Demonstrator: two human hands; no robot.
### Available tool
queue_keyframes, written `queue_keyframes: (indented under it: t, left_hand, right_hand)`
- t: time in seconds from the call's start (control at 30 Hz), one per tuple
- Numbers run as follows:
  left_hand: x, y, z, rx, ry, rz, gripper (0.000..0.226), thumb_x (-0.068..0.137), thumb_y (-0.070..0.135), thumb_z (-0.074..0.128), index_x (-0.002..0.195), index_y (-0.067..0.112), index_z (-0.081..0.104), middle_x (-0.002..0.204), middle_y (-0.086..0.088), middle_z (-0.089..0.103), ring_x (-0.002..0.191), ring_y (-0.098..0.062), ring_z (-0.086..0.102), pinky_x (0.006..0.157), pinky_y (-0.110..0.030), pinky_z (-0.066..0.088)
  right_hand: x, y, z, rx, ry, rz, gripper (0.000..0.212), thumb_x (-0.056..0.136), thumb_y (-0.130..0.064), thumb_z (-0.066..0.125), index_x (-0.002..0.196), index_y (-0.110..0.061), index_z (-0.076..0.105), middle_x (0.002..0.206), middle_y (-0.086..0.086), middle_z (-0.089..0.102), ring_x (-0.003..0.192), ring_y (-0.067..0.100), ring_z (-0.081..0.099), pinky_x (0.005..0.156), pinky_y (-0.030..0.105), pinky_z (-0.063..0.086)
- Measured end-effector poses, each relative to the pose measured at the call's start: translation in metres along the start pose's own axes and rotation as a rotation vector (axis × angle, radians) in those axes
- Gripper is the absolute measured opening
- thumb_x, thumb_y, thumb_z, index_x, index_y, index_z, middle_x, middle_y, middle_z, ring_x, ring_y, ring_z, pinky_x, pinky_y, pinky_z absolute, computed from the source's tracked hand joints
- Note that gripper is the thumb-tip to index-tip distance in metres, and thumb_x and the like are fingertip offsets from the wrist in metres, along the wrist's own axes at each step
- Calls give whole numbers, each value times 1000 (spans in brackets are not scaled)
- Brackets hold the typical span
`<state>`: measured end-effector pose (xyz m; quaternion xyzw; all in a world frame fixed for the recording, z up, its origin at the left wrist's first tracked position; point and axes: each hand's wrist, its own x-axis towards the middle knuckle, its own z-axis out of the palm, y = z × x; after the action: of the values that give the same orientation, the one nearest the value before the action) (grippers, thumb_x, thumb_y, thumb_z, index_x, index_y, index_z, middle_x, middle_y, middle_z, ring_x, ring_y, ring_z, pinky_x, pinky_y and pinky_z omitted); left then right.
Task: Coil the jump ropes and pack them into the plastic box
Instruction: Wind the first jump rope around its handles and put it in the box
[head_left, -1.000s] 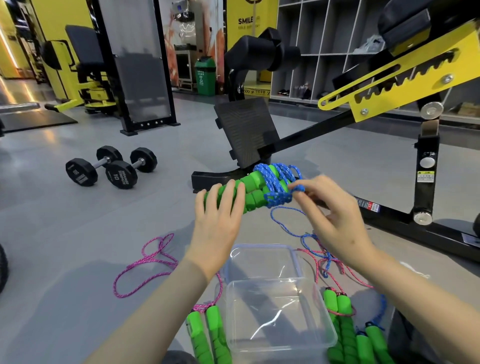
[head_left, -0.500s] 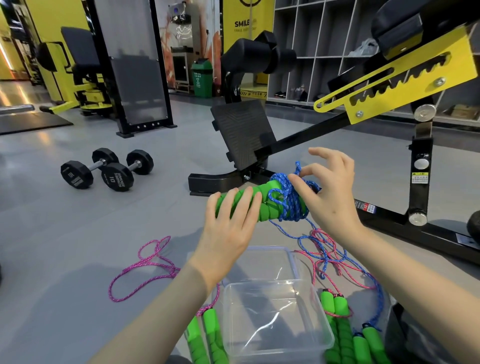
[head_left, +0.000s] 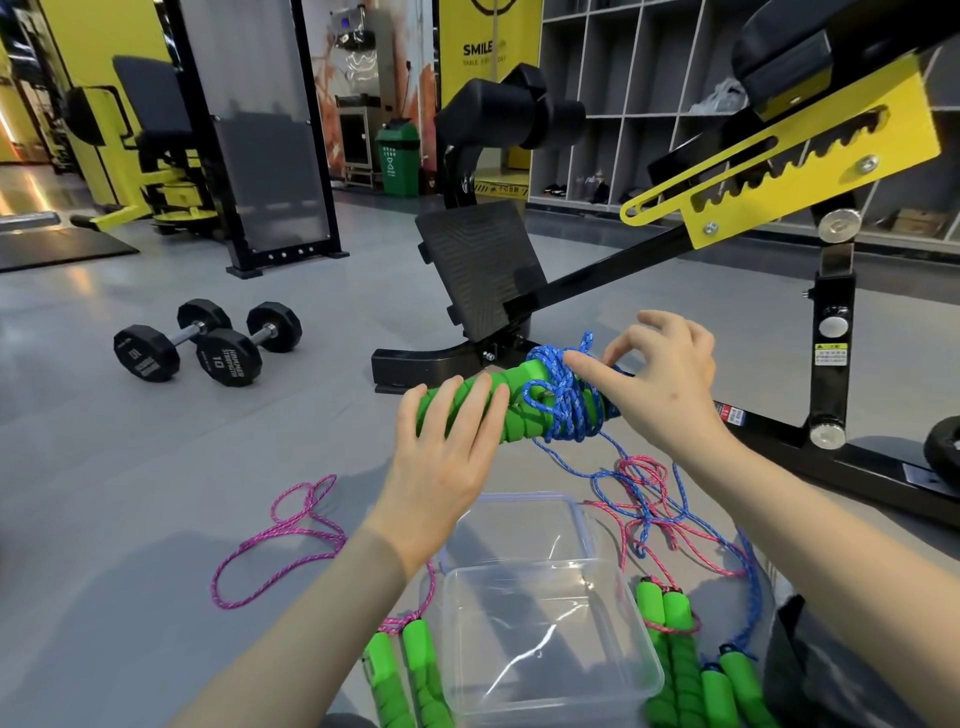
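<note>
My left hand (head_left: 447, 441) grips the two green foam handles (head_left: 519, 410) of a blue jump rope, held level above the floor. Blue cord (head_left: 563, 400) is wound in several turns around the handles' right end. My right hand (head_left: 660, 384) pinches that cord at the wrap, fingers spread. The cord's loose tail (head_left: 613, 467) hangs down to the floor. A clear plastic box (head_left: 545, 670) sits empty below my hands, its lid (head_left: 519, 525) lying behind it. A pink rope (head_left: 280, 551) with green handles (head_left: 405, 675) lies to the left. More green-handled ropes (head_left: 675, 654) lie to the right.
A black and yellow gym bench frame (head_left: 779, 447) crosses the floor right behind my hands. Two black dumbbells (head_left: 208, 343) rest on the grey floor at the left. Tangled pink and blue cord (head_left: 654, 514) lies right of the box.
My right hand has circled the handles' end, laying more blue cord onto the wrap. Both hands sank a little and shifted right. Less loose blue cord hangs below.
</note>
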<state>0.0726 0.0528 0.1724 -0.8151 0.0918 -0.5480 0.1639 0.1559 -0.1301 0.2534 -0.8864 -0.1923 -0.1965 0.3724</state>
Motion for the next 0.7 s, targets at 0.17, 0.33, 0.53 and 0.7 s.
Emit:
queue_keyframes:
  t: [0.17, 0.33, 0.53, 0.7]
  left_hand:
    - [-2, 1, 3, 15, 9, 12, 38, 99, -6, 26, 125, 0, 52, 119, -17, 64, 103, -36, 59, 86, -50, 50]
    - [-5, 5, 6, 9, 44, 42, 34, 98, -6, 30, 121, 1, 54, 114, -16, 66, 100, -34, 59, 83, -49, 51]
    - [-9, 6, 7, 11, 8, 55, 36, 97, -6, 29, 122, 0, 54, 116, -17, 65, 104, -34, 54, 84, -50, 49]
    - [-10, -1, 3, -6, -30, -2, 43, 98, -8, 20, 122, 0, 55, 115, -17, 65, 101, -35, 61, 84, -50, 51]
  right_hand:
    - [1, -3, -1, 114, -79, 66, 29, 79, -47, 67, 70, -20, 62, 139, 4, 41, 135, 19, 18, 106, 37, 21]
    - [4, 2, 15, 469, -166, 293, 14, 79, -25, 70, 68, -22, 61, 124, 12, 55, 112, 32, 54, 90, 47, 50]
    - [-8, 1, 27, 241, 52, 6, 14, 83, -2, 58, 92, -11, 65, 145, 5, 34, 139, 21, 17, 112, 42, 21]
    - [-7, 19, 26, -172, 134, -576, 10, 79, -7, 58, 82, -7, 68, 131, 16, 52, 129, 35, 26, 110, 59, 17]
